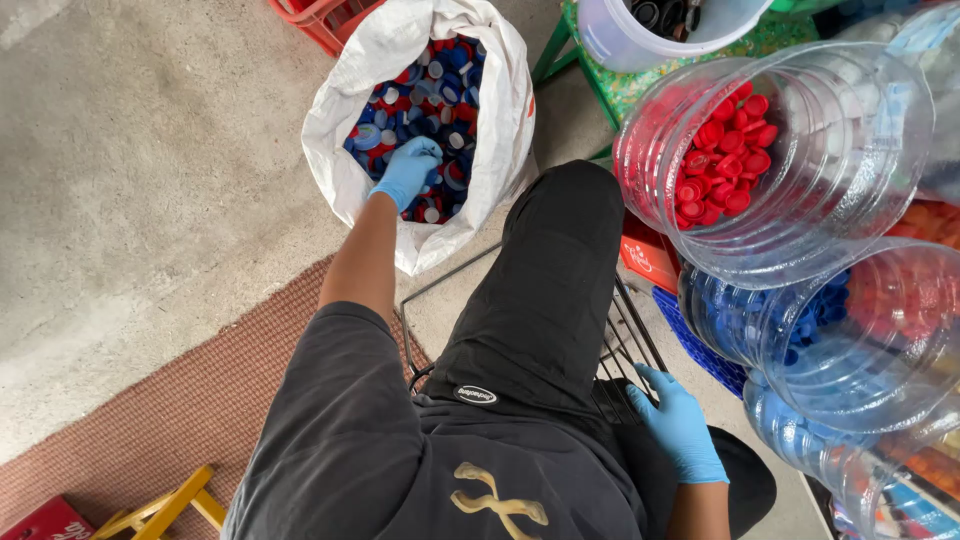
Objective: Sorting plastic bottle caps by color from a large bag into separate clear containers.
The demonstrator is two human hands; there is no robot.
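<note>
A white sack stands open on the concrete floor, filled with mixed blue, red and white bottle caps. My left hand, in a blue glove, reaches down into the sack with its fingers curled around some caps. My right hand, also gloved in blue, rests flat with fingers spread on a black wire frame beside my black-trousered leg, holding nothing.
To the right lie big clear plastic jugs: one with red caps, one with blue caps, another below. A white bucket sits on a green stool. A reddish mat, yellow wooden frame and red crate lie left.
</note>
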